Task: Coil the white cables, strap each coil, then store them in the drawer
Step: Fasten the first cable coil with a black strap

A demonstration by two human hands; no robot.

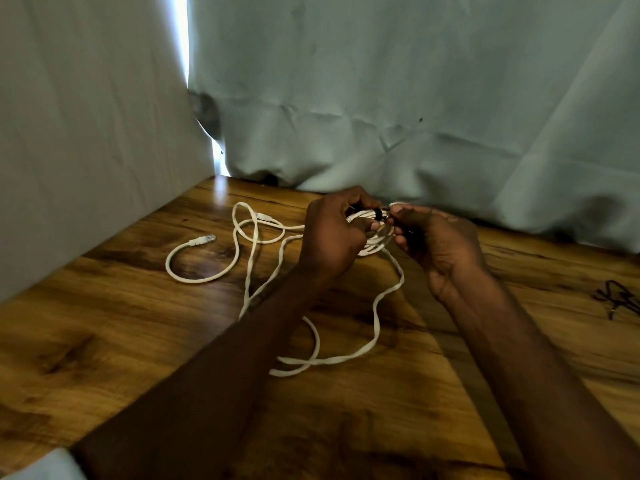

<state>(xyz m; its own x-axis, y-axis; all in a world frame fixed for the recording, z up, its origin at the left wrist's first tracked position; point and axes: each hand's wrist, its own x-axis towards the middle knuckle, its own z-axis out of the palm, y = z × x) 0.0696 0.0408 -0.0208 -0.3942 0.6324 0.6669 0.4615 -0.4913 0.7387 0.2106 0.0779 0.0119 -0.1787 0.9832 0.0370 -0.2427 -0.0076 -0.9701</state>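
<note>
White cable bunched in the left hand; right hand apparently pinches the black strap round it. Strapping step; next, cinch it closed.

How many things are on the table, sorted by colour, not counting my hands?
White: 2, a coiled cable gripped by the left hand, and a loose cable on the wooden table.
Black: 2, a strap pinched by the right hand, and a bunch of ties.
Total: 4
</note>
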